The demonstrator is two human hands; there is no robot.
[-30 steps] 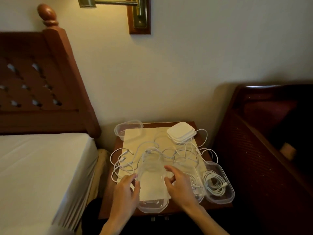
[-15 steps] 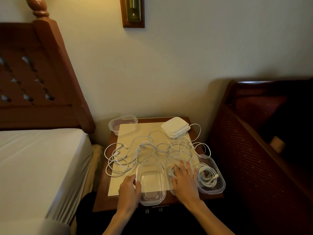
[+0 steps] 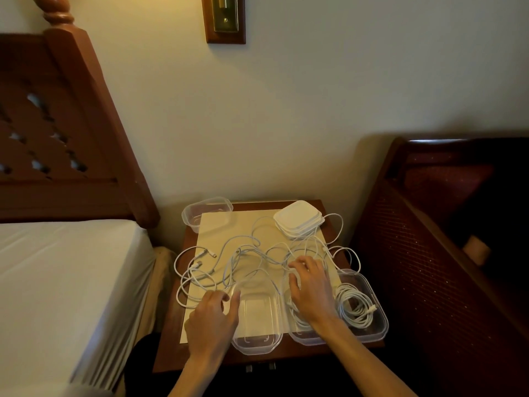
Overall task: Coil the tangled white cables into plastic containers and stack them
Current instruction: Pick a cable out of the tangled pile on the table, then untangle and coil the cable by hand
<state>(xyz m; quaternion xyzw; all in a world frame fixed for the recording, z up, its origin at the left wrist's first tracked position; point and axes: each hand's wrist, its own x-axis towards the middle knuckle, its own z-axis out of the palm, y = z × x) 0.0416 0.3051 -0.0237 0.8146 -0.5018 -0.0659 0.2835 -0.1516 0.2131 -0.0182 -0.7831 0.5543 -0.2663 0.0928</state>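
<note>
Right hand (image 3: 310,290) reached forward onto tangled white cables (image 3: 246,259); loops sprawling.

A pale wall (image 3: 286,110) has a brass lamp mount (image 3: 226,18) on a wood plate. A bed (image 3: 57,282) with a brown headboard (image 3: 71,124) stands left. A dark chair (image 3: 443,224) sits right. The small wood surface (image 3: 171,339) stands between.

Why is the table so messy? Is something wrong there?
Yes: the white cables lie in a tangled heap across the nightstand, with loops hanging over its left edge. Only the right container holds a neat coil; the empty container waits.
</note>
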